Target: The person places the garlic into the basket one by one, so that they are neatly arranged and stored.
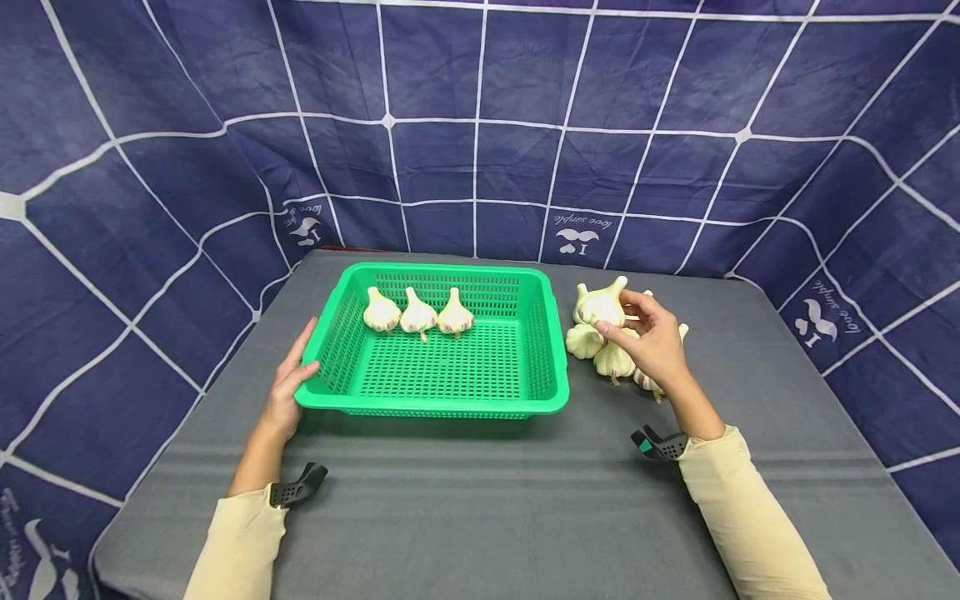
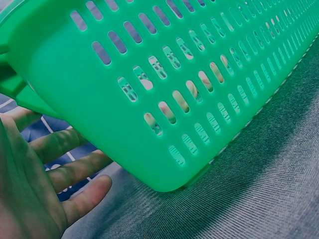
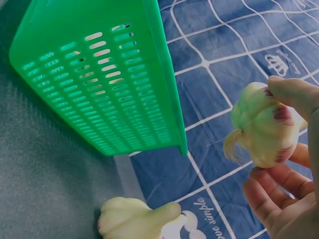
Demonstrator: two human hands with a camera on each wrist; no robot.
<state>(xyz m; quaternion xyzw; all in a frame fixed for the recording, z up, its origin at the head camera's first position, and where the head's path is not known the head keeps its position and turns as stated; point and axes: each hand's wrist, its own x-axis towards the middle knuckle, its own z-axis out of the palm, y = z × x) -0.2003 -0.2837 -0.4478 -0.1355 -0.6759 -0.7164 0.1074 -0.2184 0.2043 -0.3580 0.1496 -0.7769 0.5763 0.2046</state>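
Observation:
My right hand [image 1: 651, 337] pinches a garlic bulb [image 1: 602, 307] between thumb and fingertips, raised over a group of other bulbs. In the right wrist view that garlic bulb [image 3: 261, 124] shows purple streaks and a tuft of roots facing the basket. A green perforated plastic basket [image 1: 442, 408] stands to the left, with three garlic bulbs [image 1: 417, 314] in a row along its far side, stems up. At its left end, my left hand [image 1: 288, 383] rests against the rim, thumb over the edge. The left wrist view shows its fingers [image 2: 75, 172] extended outside the basket wall.
Several loose garlic bulbs [image 1: 614, 360] lie right of the basket, partly hidden by my right hand. A grey cloth [image 1: 465, 500] covers the table. Dark blue curtains [image 1: 525, 158] with white grid lines hang behind and at both sides.

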